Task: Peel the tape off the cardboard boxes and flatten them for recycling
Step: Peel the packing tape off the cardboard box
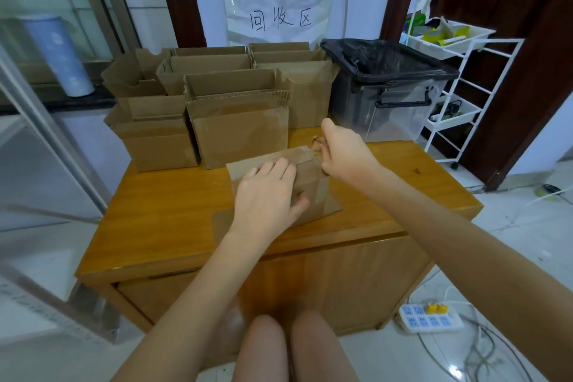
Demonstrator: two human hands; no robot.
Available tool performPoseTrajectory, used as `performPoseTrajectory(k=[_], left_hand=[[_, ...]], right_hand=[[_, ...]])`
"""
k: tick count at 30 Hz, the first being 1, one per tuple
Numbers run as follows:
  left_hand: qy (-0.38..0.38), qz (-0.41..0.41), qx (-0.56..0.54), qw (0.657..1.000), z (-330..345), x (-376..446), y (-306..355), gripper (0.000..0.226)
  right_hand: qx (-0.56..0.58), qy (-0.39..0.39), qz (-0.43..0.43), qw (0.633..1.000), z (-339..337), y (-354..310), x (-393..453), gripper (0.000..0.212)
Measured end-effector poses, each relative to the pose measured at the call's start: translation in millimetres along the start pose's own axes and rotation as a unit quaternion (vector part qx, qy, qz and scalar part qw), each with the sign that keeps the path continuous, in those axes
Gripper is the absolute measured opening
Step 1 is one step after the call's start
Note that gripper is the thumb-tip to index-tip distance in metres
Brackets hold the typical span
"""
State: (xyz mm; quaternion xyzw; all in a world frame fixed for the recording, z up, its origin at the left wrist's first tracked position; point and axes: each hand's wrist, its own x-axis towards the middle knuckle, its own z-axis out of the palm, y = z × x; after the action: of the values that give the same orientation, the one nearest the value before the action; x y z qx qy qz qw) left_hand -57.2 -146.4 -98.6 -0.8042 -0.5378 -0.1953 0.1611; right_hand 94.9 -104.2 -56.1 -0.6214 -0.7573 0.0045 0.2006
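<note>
One light, stiff cardboard box (310,183) lies on the counter (173,214); left hand (266,195) presses it flat-fingered, right hand (344,152) pinches the thin, sticky tape (317,141) end.

Brown boxes (238,121), black bin liner (387,59)

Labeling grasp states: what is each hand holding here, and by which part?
The right hand pinches the peeled end of the tape at the box's right edge. The left hand lies flat on the box top, pressing, gripping nothing.
</note>
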Motion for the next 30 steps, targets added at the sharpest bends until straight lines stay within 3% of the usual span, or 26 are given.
performPoseTrajectory(k=[5,10,13,15,18,23,30], left_hand=[[-0.001,-0.001,0.008,1.000,0.4,0.0,0.3,0.052],[0.002,-0.014,0.005,1.000,1.7,1.3,-0.5,0.043],[0.016,-0.013,-0.001,1.000,0.3,0.4,-0.7,0.041],[0.016,-0.009,-0.007,1.000,-0.4,0.4,-0.8,0.042],[0.009,-0.009,-0.007,1.000,-2.6,0.3,-1.4,0.044],[-0.007,-0.006,-0.023,1.000,-3.5,0.2,-6.8,0.050],[-0.004,-0.014,-0.057,0.998,-2.8,0.4,-10.1,0.052]], right_hand=[[-0.054,-0.006,-0.012,0.998,-1.6,-5.5,-4.1,0.019],[-0.192,-0.062,-0.108,0.973,-7.9,-26.2,-1.4,0.023],[-0.064,-0.144,-0.062,0.986,-21.6,-20.9,3.5,0.025],[0.013,-0.210,-0.044,0.977,-31.4,-16.2,4.1,0.037],[0.074,-0.249,-0.029,0.965,-39.3,-13.4,4.2,0.046],[0.079,-0.194,-0.017,0.978,-30.6,-12.9,3.9,0.032],[0.260,-0.093,0.144,0.950,-15.1,-9.5,7.8,0.016]])
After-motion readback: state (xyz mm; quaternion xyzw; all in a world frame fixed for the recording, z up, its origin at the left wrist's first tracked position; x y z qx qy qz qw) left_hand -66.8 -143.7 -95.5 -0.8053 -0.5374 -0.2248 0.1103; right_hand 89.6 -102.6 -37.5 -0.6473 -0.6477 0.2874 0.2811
